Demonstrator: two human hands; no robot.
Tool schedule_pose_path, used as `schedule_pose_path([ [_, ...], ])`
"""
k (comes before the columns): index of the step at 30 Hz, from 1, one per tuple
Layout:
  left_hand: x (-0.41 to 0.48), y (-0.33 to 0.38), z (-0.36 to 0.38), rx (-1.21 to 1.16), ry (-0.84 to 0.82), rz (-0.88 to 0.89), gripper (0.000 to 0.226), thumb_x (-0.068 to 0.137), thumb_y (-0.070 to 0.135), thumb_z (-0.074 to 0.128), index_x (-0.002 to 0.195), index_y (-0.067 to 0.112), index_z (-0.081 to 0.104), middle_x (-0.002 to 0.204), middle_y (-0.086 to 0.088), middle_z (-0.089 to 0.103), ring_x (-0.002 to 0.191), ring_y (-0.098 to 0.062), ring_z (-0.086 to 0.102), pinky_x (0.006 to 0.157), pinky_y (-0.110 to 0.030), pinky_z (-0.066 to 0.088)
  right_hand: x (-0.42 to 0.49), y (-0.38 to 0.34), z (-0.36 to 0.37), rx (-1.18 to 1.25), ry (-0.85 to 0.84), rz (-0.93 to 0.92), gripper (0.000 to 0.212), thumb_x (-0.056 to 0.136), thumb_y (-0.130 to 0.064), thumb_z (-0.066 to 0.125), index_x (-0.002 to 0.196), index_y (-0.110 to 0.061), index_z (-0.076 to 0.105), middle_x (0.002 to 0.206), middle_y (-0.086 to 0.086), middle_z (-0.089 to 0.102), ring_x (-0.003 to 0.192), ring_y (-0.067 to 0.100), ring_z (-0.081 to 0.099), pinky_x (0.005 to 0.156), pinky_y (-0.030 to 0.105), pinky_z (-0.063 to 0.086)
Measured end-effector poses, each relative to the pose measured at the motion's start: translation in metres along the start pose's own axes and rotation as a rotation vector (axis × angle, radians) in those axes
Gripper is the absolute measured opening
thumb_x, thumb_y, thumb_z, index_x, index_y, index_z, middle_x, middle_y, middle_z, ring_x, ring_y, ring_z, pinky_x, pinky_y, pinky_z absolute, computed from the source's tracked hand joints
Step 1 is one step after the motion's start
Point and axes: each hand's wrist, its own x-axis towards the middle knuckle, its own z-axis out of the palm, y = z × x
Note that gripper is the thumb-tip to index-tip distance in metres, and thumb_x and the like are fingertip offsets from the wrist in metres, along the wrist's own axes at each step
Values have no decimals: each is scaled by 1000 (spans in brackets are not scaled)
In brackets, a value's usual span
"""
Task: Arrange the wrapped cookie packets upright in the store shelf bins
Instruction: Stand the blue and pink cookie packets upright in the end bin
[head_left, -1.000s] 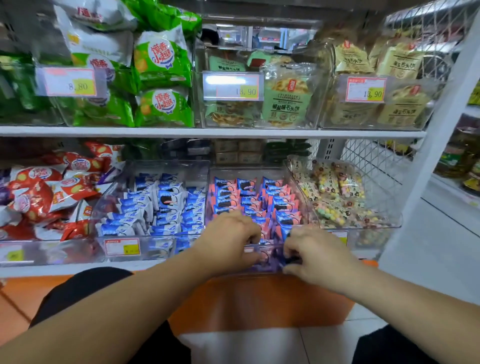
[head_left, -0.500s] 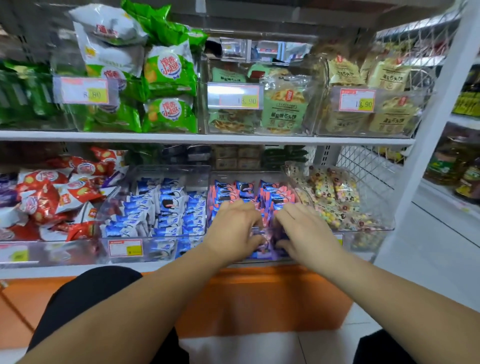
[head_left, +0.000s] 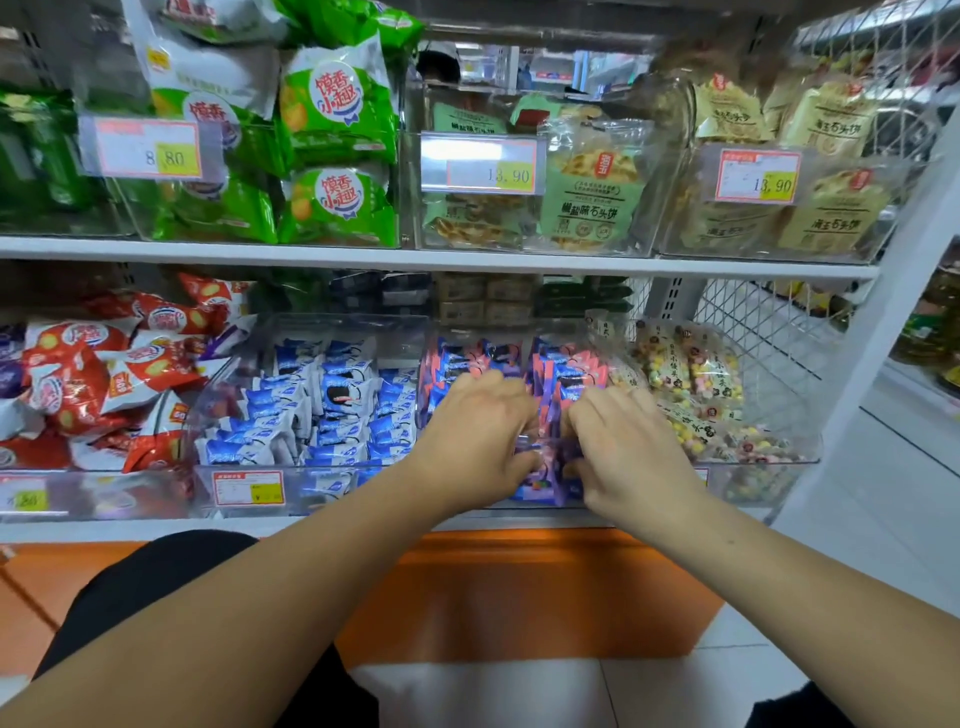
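done: rear cookie packets (head_left: 566, 371) upright in middle bin (head_left: 519, 332) | pending: front packets (head_left: 545, 475) look jumbled | left hand (head_left: 475, 436), right hand (head_left: 631, 447): fingers curled gripping front packets

I see green snack bags (head_left: 337, 150) behind an 8.80 price tag (head_left: 148, 148) upper left, tan cracker bags (head_left: 826, 208) upper right, red-and-white bags (head_left: 93, 374) lower left, bags of coloured sweets (head_left: 696, 374) lower right beside wire mesh (head_left: 753, 322), orange base panel (head_left: 519, 597) below, white floor tiles (head_left: 893, 519) right.
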Motion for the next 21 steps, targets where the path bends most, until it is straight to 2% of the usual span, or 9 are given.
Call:
schedule_pose_path([
  [3, 2, -2, 4, 9, 11, -4, 32, 77, 38, 78, 75, 27, 47, 79, 10, 46, 81, -18, 45, 76, -37, 36, 2, 0, 3, -27, 70, -13, 23, 63, -21, 68, 81, -14, 55, 80, 5, 53, 76, 30, 53, 74, 41, 28],
  [6, 9, -12, 7, 25, 33, 2, 37, 75, 36, 80, 75, 29, 43, 79, 11, 42, 81, -18, 45, 72, -34, 27, 14, -1, 9, -73, 72, -1, 34, 55, -13, 78, 82, -14, 56, 80, 5, 53, 75, 31, 54, 72, 42, 29],
  [9, 15, -19, 15, 45, 37, 0, 40, 74, 35, 80, 76, 28, 41, 80, 11, 39, 82, -20, 46, 72, -34, 24, 21, -1, 17, -115, 70, 27, 37, 52, -9, 79, 81, -12, 57, 80, 8, 54, 75, 32, 55, 71, 43, 28],
  [14, 5, -23, 46, 29, -32, -60, 27, 76, 35, 79, 78, 22, 56, 84, 4, 55, 87, -22, 49, 74, -35, 27, 16, -7, 42, -128, -54, 27, 41, 49, -10, 80, 85, -10, 59, 81, 10, 57, 78, 34, 57, 76, 47, 39],
  [21, -9, -25, 63, -1, -95, -85, 28, 82, 42, 78, 80, 24, 57, 85, 7, 54, 86, -17, 44, 75, -35, 29, 4, -16, 62, -120, -147, 76, 49, 42, -10, 89, 82, -11, 60, 77, 9, 59, 71, 31, 58, 70, 42, 25],
])
